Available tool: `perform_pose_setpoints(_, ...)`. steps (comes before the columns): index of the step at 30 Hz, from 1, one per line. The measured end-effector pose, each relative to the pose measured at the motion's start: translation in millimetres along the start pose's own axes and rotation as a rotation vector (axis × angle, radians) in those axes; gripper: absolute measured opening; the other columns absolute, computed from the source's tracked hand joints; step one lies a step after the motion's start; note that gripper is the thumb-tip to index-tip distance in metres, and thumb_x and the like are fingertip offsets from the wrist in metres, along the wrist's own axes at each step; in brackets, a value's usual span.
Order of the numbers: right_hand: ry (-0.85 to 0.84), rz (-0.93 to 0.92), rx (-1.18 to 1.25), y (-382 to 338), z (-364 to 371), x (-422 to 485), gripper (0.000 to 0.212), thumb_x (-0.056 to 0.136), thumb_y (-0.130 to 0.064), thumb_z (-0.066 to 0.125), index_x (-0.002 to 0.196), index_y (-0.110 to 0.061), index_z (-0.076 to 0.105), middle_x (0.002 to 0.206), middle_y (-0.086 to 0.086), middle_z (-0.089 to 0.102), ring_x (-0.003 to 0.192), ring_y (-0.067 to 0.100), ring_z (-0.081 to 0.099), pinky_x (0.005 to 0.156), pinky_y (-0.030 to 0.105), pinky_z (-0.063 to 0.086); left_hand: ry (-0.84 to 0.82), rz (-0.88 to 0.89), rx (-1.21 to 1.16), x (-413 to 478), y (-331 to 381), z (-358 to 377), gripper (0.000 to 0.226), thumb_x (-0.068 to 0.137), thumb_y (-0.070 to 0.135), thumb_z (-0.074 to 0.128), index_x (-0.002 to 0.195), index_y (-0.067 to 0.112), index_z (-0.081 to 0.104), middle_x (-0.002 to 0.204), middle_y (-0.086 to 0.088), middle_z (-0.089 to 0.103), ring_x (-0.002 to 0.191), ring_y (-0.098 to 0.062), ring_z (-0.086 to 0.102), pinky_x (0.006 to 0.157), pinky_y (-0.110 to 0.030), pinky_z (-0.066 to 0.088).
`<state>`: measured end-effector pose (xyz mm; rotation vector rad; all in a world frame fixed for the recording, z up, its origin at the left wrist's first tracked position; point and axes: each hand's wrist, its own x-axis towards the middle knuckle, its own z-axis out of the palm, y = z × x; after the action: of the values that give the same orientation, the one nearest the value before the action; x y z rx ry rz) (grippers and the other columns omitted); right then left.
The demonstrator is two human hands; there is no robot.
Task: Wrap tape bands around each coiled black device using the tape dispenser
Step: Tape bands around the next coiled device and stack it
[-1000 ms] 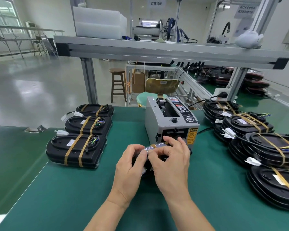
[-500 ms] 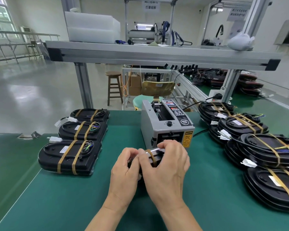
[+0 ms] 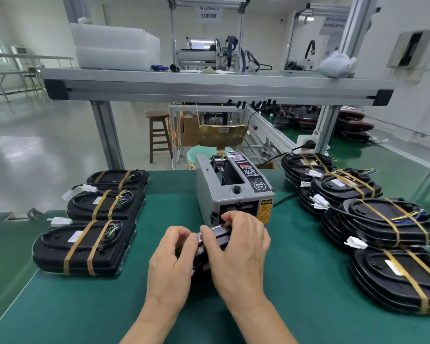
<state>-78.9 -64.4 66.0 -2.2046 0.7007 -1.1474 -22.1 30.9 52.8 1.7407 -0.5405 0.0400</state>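
A black device stands on edge on the green mat, just in front of the grey tape dispenser. My left hand grips its left side with curled fingers. My right hand curls over its top and right side, fingertips close to the dispenser's outlet. Both hands hide most of the device, and any tape on it is out of sight.
Three taped black devices lie in a row at the left. A pile of several taped devices fills the right side. The green mat ends at the left edge. An aluminium shelf beam crosses overhead.
Both hands and the device dropped lower in front of the dispenser. The tan tape strip seen on top of the device earlier is now covered by my fingers.
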Motion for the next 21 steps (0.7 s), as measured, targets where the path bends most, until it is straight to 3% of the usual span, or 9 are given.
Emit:
perform_pose_setpoints(4, 0.067, 0.055, 0.26, 11.4, -13.5, 8.5, 0.006, 0.091, -0.024, 0.069, 0.091, -0.022, 0.063, 0.094, -0.013, 0.059, 0.095, 0.006, 0.053, 0.087, 0.017, 0.037, -0.014, 0.042, 0.104, 5.8, 0.1, -1.7, 0.013, 0.098, 0.025, 0.054, 0.085, 0.025, 0.057, 0.083, 0.015, 0.061, 0.08, -0.005, 0.053, 0.066, -0.011, 0.039)
perform_pose_setpoints(6, 0.17, 0.139, 0.34, 21.8, -21.4, 16.0, 0.013, 0.091, -0.015, 0.066, 0.082, -0.024, 0.063, 0.088, -0.011, 0.059, 0.086, 0.005, 0.057, 0.077, 0.011, 0.04, -0.042, 0.103, 0.177, 6.6, 2.0, -3.3, 0.012, 0.098, 0.023, 0.052, 0.09, 0.03, 0.057, 0.088, 0.02, 0.061, 0.085, -0.003, 0.054, 0.069, -0.009, 0.038)
perform_pose_setpoints(10, 0.188, 0.544, 0.442, 52.0, -27.1, 41.8, 0.013, 0.09, -0.017, 0.064, 0.078, -0.022, 0.066, 0.084, -0.001, 0.068, 0.078, 0.016, 0.062, 0.077, 0.036, 0.053, -0.154, 0.21, 0.303, 11.9, 9.0, -8.1, 0.028, 0.1, 0.019, 0.045, 0.116, 0.038, 0.058, 0.096, 0.025, 0.061, 0.096, -0.001, 0.055, 0.082, -0.015, 0.04)
perform_pose_setpoints(12, 0.119, 0.693, 0.57, 62.0, -25.8, 51.8, 0.011, 0.093, -0.015, 0.063, 0.083, -0.018, 0.066, 0.084, 0.003, 0.069, 0.072, 0.016, 0.065, 0.065, 0.032, 0.055, -0.215, 0.233, 0.344, 14.9, 11.0, -10.0, 0.03, 0.101, 0.017, 0.043, 0.122, 0.031, 0.059, 0.107, 0.023, 0.061, 0.103, -0.002, 0.055, 0.092, -0.024, 0.041)
perform_pose_setpoints(17, -0.003, 0.816, 0.667, 67.0, -14.3, 58.0, 0.018, 0.093, -0.02, 0.067, 0.084, -0.004, 0.069, 0.075, 0.007, 0.07, 0.056, 0.01, 0.063, 0.057, 0.024, 0.051, -0.273, 0.241, 0.396, 14.0, 11.6, -10.3, 0.015, 0.098, 0.042, 0.048, 0.11, 0.038, 0.055, 0.102, 0.023, 0.058, 0.099, -0.001, 0.053, 0.086, -0.025, 0.041)
perform_pose_setpoints(21, -0.003, 0.865, 0.731, 67.1, -12.1, 60.1, 0.018, 0.091, -0.021, 0.071, 0.084, -0.004, 0.069, 0.084, 0.011, 0.073, 0.068, 0.017, 0.065, 0.054, 0.023, 0.05, -0.283, 0.253, 0.423, 13.4, 10.5, -10.7, 0.022, 0.087, 0.051, 0.058, 0.104, 0.038, 0.055, 0.098, 0.021, 0.058, 0.092, -0.002, 0.055, 0.08, -0.024, 0.045)
